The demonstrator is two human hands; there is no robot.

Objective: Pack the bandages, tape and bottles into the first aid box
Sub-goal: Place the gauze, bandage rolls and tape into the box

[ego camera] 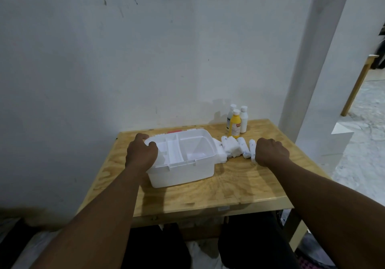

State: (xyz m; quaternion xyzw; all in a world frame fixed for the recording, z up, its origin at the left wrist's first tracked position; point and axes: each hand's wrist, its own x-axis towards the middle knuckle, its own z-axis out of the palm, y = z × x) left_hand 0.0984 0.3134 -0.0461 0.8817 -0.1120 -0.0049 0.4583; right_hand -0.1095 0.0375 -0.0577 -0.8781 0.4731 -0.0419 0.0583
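Left hand [141, 152] grips box [181, 175] rim; right hand [271, 151] curled at end bandage [252, 150] — hold unclear, could scatter neighbouring rolls.

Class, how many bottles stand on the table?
3, far back on the table: yellow bottle in front, white bottle behind on its right, dark-labelled bottle behind on its left. More could hide behind them.

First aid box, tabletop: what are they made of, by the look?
The first aid box is likely moulded plastic: white, slightly translucent, smooth semi-gloss, with thin walls, rounded corners and moulded inner dividers. The tabletop looks like plywood: pale yellow with a light sheen and swirling grain on top, though its edge layers are too blurred to confirm.
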